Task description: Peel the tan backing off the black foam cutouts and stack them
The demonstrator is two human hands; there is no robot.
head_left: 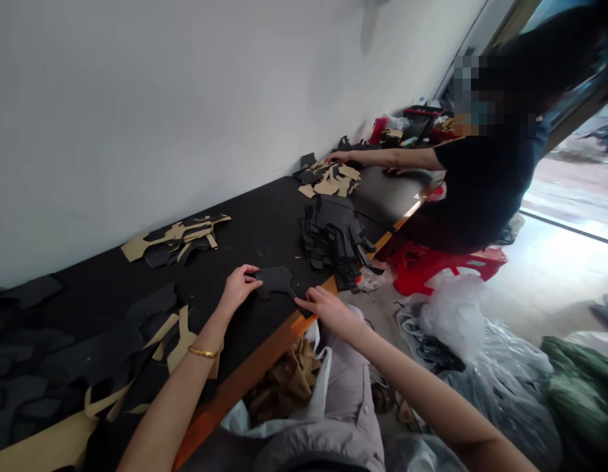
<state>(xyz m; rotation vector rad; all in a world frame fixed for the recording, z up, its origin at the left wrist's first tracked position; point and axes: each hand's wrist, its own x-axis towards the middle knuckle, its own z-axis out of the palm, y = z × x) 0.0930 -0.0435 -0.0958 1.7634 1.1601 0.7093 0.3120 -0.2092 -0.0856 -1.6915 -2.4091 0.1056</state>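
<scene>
A flat black cut-out piece [275, 280], perhaps foam, lies over the table near its front edge. My left hand [242, 286] pinches its left end between thumb and fingers. At its narrow right end is my right hand [328, 311], fingers closed on the tip by the wooden edge. Just beyond, a stack of similar black pieces [333, 229] overlaps the table edge. Left of my hands lie tan backing scraps [183, 341] and loose black pieces [101, 347].
The black table [254, 210] runs along a white wall. A co-worker [485, 177] sits at right, reaching to a pile of tan and black pieces [336, 178]. Below are a bag of tan scraps [284, 380], a red stool [446, 265] and plastic bags [495, 354].
</scene>
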